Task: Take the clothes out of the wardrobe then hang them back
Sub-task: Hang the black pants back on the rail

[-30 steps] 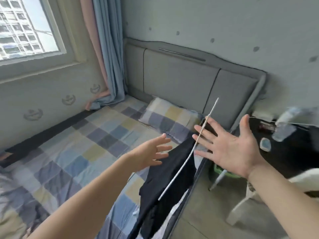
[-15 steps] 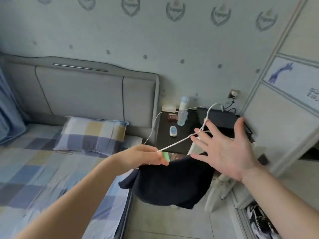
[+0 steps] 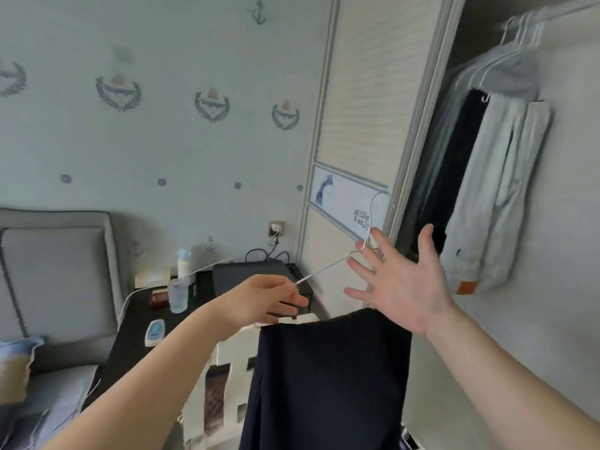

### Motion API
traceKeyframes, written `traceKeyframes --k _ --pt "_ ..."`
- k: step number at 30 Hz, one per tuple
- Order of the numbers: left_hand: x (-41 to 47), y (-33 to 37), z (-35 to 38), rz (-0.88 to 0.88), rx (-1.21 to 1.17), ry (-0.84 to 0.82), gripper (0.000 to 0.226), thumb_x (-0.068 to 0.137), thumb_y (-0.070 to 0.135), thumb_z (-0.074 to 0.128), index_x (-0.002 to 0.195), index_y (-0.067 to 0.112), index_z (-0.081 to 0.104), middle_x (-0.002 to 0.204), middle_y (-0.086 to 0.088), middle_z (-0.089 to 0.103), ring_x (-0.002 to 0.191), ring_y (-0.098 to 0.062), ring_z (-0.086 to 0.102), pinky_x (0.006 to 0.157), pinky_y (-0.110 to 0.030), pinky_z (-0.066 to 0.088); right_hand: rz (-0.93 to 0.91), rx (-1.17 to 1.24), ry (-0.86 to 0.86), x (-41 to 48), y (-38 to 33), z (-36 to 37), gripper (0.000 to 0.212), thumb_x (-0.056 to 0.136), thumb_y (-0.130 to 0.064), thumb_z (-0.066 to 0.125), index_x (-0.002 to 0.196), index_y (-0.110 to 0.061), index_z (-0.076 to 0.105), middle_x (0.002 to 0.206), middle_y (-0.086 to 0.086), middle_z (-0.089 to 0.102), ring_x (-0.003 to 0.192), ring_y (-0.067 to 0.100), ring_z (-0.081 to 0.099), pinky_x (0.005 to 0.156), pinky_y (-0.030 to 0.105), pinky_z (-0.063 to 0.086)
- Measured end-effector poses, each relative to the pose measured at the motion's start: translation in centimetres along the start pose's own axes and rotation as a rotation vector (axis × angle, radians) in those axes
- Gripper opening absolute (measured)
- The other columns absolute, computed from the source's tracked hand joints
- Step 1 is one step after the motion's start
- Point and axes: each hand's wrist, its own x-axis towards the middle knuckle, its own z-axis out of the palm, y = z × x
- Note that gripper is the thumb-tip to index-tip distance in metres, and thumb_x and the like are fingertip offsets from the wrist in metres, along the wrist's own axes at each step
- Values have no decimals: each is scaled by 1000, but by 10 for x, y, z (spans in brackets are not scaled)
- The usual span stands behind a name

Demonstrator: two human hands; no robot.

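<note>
Evidently the return leg was underway: the left hand (image 3: 259,302) pinched one end of a thin white wire hanger (image 3: 328,268) carrying a dark navy garment (image 3: 328,378), the right hand's (image 3: 401,287) spread fingers (image 3: 360,267) hooked its neck, still short of the open wardrobe's rail (image 3: 552,11).

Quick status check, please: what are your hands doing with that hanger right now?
Left hand pinches wire hanger; right hand spread open at its hook. Dark garment draped below. Wardrobe open, nothing blocking.
</note>
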Motion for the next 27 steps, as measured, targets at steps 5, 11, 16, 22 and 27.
traceKeyframes --k 5,11,16,22,27 --pt "75 67 33 140 -25 -107 31 106 36 44 96 16 66 115 9 74 110 -15 69 107 -47 46 -160 16 78 5 -72 -48 97 68 -92 40 149 -40 34 157 -3 35 144 24 31 113 66 20" --pt "164 133 61 300 -5 -222 34 107 36 44 97 12 66 113 9 74 107 -13 70 105 -45 49 -348 -47 210 10 -142 -84 91 67 -85 44 146 -40 40 139 -3 52 143 22 34 115 64 18" --pt "235 190 75 428 -8 -335 33 107 34 43 100 10 65 110 6 76 105 -14 71 102 -43 52 -477 -107 290 22 -203 -110 79 75 -85 35 137 -39 52 131 -1 62 140 23 37 116 63 15" --pt "312 263 90 586 9 -357 35 108 34 39 104 12 66 104 6 77 100 -15 73 98 -43 55 -586 -189 426 44 -280 -121 85 76 -87 37 144 -37 44 146 -1 49 141 23 37 115 64 16" --pt "357 329 104 704 9 -288 34 108 29 38 101 13 66 98 3 78 95 -16 73 90 -37 55 -635 -299 507 66 -352 -126 95 74 -89 37 151 -34 34 155 2 37 144 23 32 112 66 22"
